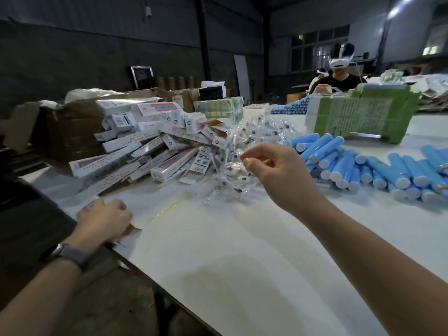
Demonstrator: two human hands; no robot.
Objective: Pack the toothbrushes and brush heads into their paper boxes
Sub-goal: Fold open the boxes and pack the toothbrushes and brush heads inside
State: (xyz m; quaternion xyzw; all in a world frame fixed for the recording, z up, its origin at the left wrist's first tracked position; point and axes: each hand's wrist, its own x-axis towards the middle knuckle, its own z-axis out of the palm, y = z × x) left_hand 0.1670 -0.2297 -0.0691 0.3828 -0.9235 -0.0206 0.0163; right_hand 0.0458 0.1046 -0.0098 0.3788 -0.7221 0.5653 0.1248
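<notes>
Paper box flat under left hand, long axis toward pile.

The near part of the white table lies bare, so a hand can pass there. Farther back the way is blocked: the pile of paper boxes at left, wrapped brush heads in the middle, blue toothbrushes at right.

table: smooth white top, faint sheen | paper boxes: printed white card, matt | brush heads: clear crinkled glossy plastic wrap | toothbrushes: smooth blue plastic, white caps | carton: brown corrugated cardboard, rough
</notes>
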